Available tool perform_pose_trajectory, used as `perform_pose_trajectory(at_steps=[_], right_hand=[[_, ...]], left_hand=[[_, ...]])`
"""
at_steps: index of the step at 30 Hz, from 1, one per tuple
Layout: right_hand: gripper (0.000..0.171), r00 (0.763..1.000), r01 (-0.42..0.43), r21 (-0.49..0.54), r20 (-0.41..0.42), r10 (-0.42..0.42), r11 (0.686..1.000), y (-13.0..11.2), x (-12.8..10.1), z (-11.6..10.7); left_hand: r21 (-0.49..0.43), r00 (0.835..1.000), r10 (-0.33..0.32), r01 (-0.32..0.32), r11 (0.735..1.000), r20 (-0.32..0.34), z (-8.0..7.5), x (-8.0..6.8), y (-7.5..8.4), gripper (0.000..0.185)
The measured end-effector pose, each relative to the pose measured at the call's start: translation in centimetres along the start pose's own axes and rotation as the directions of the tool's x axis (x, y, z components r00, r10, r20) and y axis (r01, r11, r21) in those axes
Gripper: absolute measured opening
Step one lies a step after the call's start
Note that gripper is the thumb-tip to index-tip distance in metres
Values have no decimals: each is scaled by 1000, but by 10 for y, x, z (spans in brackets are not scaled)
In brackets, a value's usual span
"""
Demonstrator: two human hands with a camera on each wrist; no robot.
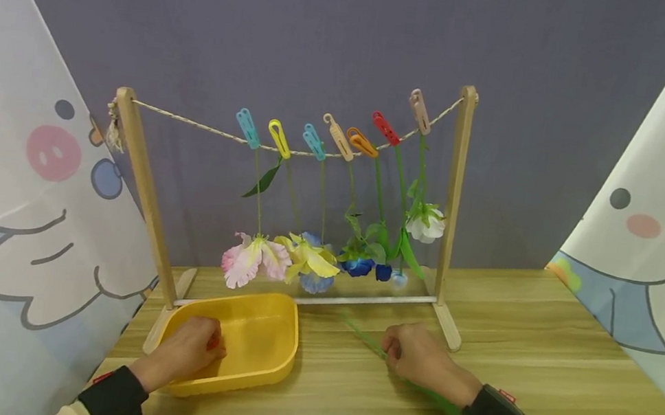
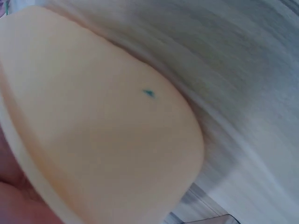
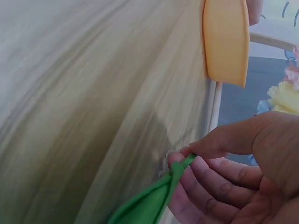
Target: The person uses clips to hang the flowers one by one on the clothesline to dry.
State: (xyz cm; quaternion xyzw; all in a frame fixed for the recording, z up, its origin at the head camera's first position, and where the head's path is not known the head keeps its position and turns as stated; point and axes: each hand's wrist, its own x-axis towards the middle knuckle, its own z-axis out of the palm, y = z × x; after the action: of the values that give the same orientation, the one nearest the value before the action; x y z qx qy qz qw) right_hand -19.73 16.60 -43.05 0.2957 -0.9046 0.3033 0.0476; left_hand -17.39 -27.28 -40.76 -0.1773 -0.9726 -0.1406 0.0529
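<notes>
My left hand [image 1: 190, 349] reaches into a yellow plastic basin [image 1: 255, 372], fingers curled around a small red thing [image 1: 214, 340] mostly hidden by them. In the left wrist view the basin's outer wall [image 2: 112, 116] covers most of that hand. Low over the table, my right hand [image 1: 420, 358] pinches a green flower stem [image 1: 362, 336] between thumb and fingertips. A long green leaf [image 3: 145, 203] on this stem trails back under the wrist toward me. The flower's head is hidden.
Behind the basin stands a wooden frame [image 1: 455, 195] with a sagging string [image 1: 193, 122]. Several coloured clothespins, such as a red clothespin [image 1: 386, 129], hold flowers upside down, among them a pink flower [image 1: 254, 259] and a white rose [image 1: 426, 226]. Printed cloth walls stand left and right.
</notes>
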Motion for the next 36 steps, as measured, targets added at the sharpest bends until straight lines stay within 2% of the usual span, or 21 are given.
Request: perform_pose_trajectory(at_steps=[3,8,11,13,16,23,27,29,33,36], right_hand=[[18,1000,19,10,-13,-19,1000,-5,2,-2],[12,998,58,11,-24,-57,998,-22,10,-10],[9,997,77,29,-8,-76,997,-39,17,-16],[9,995,99,42,3,-100,994,-52,23,-20],[9,989,148,78,12,-149,986,-72,32,-21],[12,973,230,149,-1,-232,962,-123,57,-20],[11,968,252,207,-34,-251,945,-150,70,-22],[11,965,260,245,-39,-258,934,-162,77,-22],[8,960,279,314,-73,-270,907,-180,90,-21],[5,958,286,381,-107,-266,879,-190,100,-19]], left_hand=[[-33,999,33,-33,999,-5,-5,3,2,27],[-144,1000,0,0,990,2,-23,10,10,13],[-191,998,-39,31,981,-40,-36,14,15,12],[-209,996,-45,27,977,-82,-45,17,18,12],[-265,992,-40,8,964,-118,-59,19,22,13],[-408,988,-52,-12,913,-147,-92,20,34,21],[-464,979,-71,-27,885,-191,-114,21,37,27],[-474,973,-75,-39,880,-218,-126,21,37,29],[-467,958,-37,-105,878,-285,-147,25,38,29],[-495,939,-25,-159,854,-344,-161,31,41,29]])
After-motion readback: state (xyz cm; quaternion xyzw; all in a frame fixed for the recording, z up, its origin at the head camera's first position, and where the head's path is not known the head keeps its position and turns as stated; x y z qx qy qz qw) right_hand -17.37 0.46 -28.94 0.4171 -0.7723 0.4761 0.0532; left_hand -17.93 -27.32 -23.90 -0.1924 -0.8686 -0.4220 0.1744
